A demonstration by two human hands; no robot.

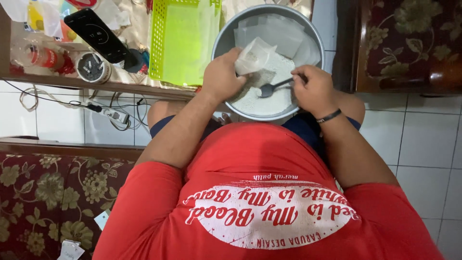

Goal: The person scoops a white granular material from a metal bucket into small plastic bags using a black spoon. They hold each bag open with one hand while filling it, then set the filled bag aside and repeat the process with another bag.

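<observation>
Mid-scoop here: my left hand (pixel 222 77) has its grip pinched on a small plastic bag (pixel 256 55) over the basin (pixel 315 41), right hand (pixel 314 89) clenched on the spoon (pixel 274 87) in the white grains just below, so I'd reckon lifting that spoonful up into the bag's mouth comes next.

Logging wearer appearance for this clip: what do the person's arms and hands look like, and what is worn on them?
Both forearms are bare. The left hand carries no ring or band that shows. The right hand has a thin dark wristband at the wrist. Short sleeves of a red T-shirt with white lettering cover the upper arms.
</observation>
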